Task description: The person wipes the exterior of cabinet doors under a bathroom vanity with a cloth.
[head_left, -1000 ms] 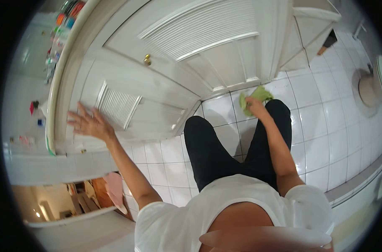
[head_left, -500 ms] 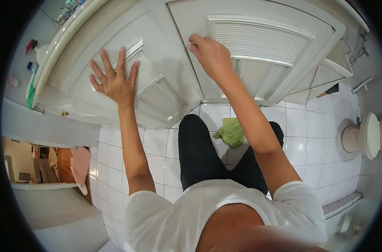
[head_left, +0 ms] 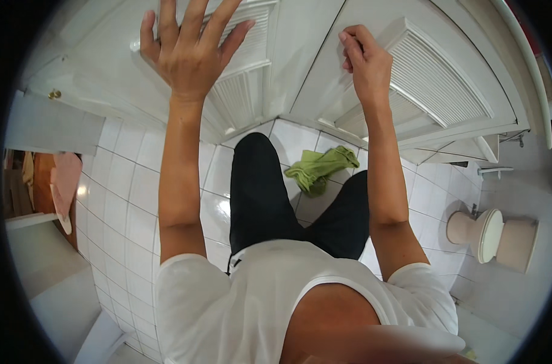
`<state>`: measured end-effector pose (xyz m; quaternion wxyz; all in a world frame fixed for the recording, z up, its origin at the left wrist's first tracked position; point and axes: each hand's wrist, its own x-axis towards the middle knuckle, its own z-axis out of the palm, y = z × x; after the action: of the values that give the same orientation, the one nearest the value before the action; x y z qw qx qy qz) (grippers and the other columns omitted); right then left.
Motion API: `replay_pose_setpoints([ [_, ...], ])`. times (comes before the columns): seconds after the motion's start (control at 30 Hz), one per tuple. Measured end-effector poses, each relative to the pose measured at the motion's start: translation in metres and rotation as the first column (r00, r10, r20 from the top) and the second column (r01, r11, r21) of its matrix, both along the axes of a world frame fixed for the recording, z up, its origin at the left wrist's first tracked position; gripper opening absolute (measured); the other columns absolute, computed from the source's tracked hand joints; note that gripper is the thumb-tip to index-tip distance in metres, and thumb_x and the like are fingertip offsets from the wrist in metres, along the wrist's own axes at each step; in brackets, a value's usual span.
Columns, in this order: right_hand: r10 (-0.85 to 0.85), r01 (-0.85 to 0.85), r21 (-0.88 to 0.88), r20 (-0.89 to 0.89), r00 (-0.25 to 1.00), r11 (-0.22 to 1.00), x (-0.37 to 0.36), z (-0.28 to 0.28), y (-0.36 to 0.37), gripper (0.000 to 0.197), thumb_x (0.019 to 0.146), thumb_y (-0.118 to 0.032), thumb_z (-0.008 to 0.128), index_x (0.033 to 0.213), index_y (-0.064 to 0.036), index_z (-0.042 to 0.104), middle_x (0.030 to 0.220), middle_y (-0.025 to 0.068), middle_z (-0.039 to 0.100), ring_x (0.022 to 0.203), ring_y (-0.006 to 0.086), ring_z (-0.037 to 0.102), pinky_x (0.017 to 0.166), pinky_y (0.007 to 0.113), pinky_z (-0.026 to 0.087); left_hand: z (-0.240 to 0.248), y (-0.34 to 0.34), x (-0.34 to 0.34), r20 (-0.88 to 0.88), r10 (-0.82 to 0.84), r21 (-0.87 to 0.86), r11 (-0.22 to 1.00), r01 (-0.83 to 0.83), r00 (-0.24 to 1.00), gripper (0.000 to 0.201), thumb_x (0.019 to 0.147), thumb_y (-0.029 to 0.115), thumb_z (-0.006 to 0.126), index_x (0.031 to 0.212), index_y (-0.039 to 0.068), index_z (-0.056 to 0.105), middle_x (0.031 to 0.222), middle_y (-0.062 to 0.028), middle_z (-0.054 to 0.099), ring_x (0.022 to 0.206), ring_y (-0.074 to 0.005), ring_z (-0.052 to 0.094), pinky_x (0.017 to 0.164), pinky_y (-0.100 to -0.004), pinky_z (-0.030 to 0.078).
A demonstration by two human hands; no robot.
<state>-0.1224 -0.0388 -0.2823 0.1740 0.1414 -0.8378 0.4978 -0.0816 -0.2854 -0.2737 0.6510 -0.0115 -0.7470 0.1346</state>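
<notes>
My left hand [head_left: 192, 57] has its fingers spread wide over the white left cabinet door [head_left: 115, 64], by its slatted panel [head_left: 242, 91]. It seems to rest flat there, though actual contact is hard to judge. My right hand [head_left: 368, 64] is closed, fingers curled, close to the inner edge of the right cabinet door [head_left: 324, 88]. Whatever those fingers may pinch is hidden behind them. That door has a ribbed panel [head_left: 440, 76] to the right of my hand. On the floor between my knees lies a crumpled green cloth [head_left: 318, 170].
My dark-trousered legs [head_left: 261, 194] are bent toward the cabinet on white floor tiles [head_left: 136, 182]. At the right stands a toilet [head_left: 489, 236]. A small brass knob [head_left: 54, 94] shows at far left, above a pink cloth [head_left: 65, 182] by a doorway.
My view has turned and shifted, so cabinet and toilet appear elsewhere. My left hand looks larger and higher in view. The right hand stays closed by the door's edge. The green cloth looks more spread out.
</notes>
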Motion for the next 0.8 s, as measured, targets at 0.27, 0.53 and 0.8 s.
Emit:
replay_pose_setpoints([
  [0.27, -0.100, 0.115, 0.067, -0.198, 0.975, 0.991, 0.048, -0.011, -0.001, 0.019, 0.088, -0.018, 0.064, 0.081, -0.0010, 0.063, 0.057, 0.0055, 0.053, 0.050, 0.0144, 0.047, 0.049, 0.027, 0.038, -0.002, -0.007, -0.004, -0.002, -0.152, -0.033, 0.988, 0.152, 0.988, 0.035, 0.084, 0.046, 0.065, 0.113, 0.027, 0.069, 0.138, -0.0005, 0.053, 0.136, -0.0300, 0.038, 0.112, -0.0432, 0.018],
  [0.53, 0.210, -0.201, 0.092, -0.103, 0.972, 0.975, 0.173, -0.007, 0.068, 0.007, 0.082, -0.004, 0.067, 0.082, 0.0016, 0.063, 0.069, 0.0056, 0.060, 0.056, 0.0105, 0.049, 0.054, 0.024, 0.039, -0.002, -0.004, 0.008, 0.062, -0.126, 0.012, 0.992, 0.125, 0.990, 0.032, 0.082, 0.041, 0.067, 0.111, 0.027, 0.070, 0.137, 0.0005, 0.055, 0.136, -0.0277, 0.038, 0.113, -0.0405, 0.017],
  [0.8, 0.161, -0.153, -0.174, 0.032, 0.987, 0.973, 0.232, -0.049, 0.127, 0.017, 0.082, -0.003, 0.067, 0.099, 0.0009, 0.065, 0.091, 0.0090, 0.067, 0.074, 0.0164, 0.061, 0.072, 0.031, 0.049, -0.003, -0.011, 0.006, 0.099, -0.122, 0.042, 0.992, 0.118, 0.988, 0.031, 0.082, 0.036, 0.069, 0.111, 0.026, 0.070, 0.134, -0.0019, 0.057, 0.136, -0.0269, 0.038, 0.114, -0.0400, 0.018],
])
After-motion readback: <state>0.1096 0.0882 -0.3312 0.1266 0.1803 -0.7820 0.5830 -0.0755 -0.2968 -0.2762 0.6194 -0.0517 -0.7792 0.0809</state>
